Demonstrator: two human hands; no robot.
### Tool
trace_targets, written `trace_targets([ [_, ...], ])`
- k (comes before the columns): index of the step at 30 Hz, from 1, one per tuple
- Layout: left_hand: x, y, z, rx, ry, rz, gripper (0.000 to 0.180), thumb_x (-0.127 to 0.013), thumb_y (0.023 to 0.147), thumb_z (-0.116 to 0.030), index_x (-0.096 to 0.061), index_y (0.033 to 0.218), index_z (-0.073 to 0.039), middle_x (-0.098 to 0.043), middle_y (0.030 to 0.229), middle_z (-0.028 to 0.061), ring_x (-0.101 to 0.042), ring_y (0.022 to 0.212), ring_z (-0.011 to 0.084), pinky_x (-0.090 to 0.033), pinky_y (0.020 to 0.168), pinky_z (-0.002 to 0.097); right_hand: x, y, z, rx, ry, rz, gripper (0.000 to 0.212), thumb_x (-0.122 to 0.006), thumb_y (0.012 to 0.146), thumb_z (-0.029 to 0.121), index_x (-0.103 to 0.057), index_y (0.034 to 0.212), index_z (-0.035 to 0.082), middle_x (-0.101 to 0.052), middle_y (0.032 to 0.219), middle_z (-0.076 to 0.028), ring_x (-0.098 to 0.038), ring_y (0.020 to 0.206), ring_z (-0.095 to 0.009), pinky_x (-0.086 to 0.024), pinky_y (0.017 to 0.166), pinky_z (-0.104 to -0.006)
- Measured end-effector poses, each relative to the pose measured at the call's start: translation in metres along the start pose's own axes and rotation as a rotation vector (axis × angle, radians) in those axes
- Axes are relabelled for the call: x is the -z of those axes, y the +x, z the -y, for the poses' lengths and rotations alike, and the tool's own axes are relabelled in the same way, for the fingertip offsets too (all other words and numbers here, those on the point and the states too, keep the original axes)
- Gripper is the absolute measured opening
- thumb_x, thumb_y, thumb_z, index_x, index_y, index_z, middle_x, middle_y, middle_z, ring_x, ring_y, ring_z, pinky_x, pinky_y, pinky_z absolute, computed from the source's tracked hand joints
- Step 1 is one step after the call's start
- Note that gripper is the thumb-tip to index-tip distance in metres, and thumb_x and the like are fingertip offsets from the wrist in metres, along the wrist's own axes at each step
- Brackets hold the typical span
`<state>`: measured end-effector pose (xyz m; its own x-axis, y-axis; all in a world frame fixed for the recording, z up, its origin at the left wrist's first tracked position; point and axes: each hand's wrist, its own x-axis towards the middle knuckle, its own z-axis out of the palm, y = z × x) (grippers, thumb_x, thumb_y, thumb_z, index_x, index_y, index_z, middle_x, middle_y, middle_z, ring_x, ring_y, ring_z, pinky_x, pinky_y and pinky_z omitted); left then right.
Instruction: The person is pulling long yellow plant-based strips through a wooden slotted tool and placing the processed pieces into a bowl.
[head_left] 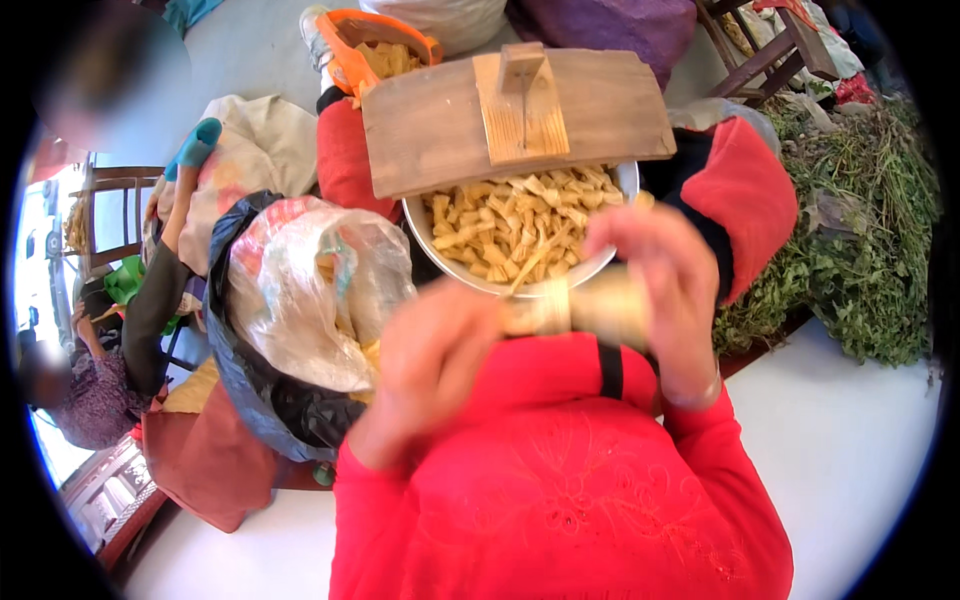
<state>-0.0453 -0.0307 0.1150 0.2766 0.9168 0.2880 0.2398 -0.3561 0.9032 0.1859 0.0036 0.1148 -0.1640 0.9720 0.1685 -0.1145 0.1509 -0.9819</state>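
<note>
Just above my lap, a short pale-yellow bundle (570,308) lies crosswise between my two hands, with a lighter band round its middle. My left hand (435,355) is closed at the bundle's left end, its fingers blurred by motion. Curved round the right end is my right hand (665,275), also blurred. A thin yellowish strip (538,260) sticks up from the bundle. Beyond my hands, a metal basin (440,262) holds many tan, knotted-looking pieces (525,215). Across its far side rests a wooden board (420,125) with a lighter plate, an upright block and a thin metal spike.
At left stands a black plastic bag (240,345) with a clear bag (310,290) inside. An orange container (365,45) with yellowish pieces is at the far left. Cut green plants (850,240) are heaped at right, near a wooden chair (780,50). Another person (100,400) sits at far left.
</note>
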Motion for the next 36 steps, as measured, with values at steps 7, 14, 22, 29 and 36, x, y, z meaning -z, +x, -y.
trace_targets([
  [7, -0.017, 0.045, 0.045, -0.233, 0.428, -0.005, 0.011, -0.066, 0.079, 0.000, -0.061, 0.089, 0.000, -0.056, 0.073, 0.0115, -0.057, 0.064, 0.0299, -0.044, 0.057, 0.0365, 0.028, 0.048, -0.030, 0.084, -0.262, 0.066, 0.035, -0.060, 0.094, 0.027, -0.063, 0.110, -0.004, -0.064, 0.107, -0.008, -0.060, 0.093, -0.013, -0.047, 0.083, -0.0260],
  [14, -0.025, 0.062, 0.061, -0.304, 0.449, 0.069, 0.014, -0.066, 0.079, -0.001, -0.063, 0.092, -0.002, -0.055, 0.072, 0.0107, -0.058, 0.064, 0.0299, -0.045, 0.058, 0.0380, 0.020, 0.065, -0.025, -0.430, -0.182, 0.446, 0.029, -0.065, 0.090, 0.019, -0.064, 0.107, -0.004, -0.066, 0.089, -0.004, -0.060, 0.080, -0.009, -0.049, 0.072, -0.0235],
  [22, -0.032, 0.041, 0.066, 0.125, 0.104, 0.148, 0.009, -0.062, 0.089, -0.008, -0.062, 0.094, 0.000, -0.058, 0.074, 0.0085, -0.056, 0.065, 0.0206, -0.045, 0.059, 0.0296, 0.022, 0.055, -0.032, 0.148, -0.861, 0.563, 0.014, -0.065, 0.080, 0.003, -0.066, 0.093, 0.006, -0.065, 0.083, -0.003, -0.063, 0.079, -0.021, -0.046, 0.086, -0.0323],
  [29, -0.032, 0.038, 0.083, 0.567, -0.533, 0.138, 0.017, -0.061, 0.094, -0.019, -0.064, 0.094, -0.003, -0.050, 0.069, -0.0067, -0.041, 0.061, 0.0022, -0.033, 0.053, 0.0188, 0.027, 0.051, -0.046, -0.015, -0.670, 0.481, 0.027, -0.066, 0.080, 0.003, -0.064, 0.106, 0.007, -0.065, 0.097, 0.000, -0.060, 0.092, -0.017, -0.046, 0.087, -0.0316],
  [36, -0.024, 0.064, 0.097, 0.701, -0.677, 0.192, 0.018, -0.059, 0.095, -0.021, -0.064, 0.099, -0.004, -0.050, 0.067, -0.0055, -0.036, 0.055, 0.0017, -0.026, 0.048, 0.0176, 0.029, 0.064, -0.055, -0.474, 0.026, 0.396, 0.016, -0.061, 0.091, 0.009, -0.065, 0.104, -0.001, -0.061, 0.080, 0.001, -0.055, 0.070, -0.005, -0.047, 0.064, -0.0210],
])
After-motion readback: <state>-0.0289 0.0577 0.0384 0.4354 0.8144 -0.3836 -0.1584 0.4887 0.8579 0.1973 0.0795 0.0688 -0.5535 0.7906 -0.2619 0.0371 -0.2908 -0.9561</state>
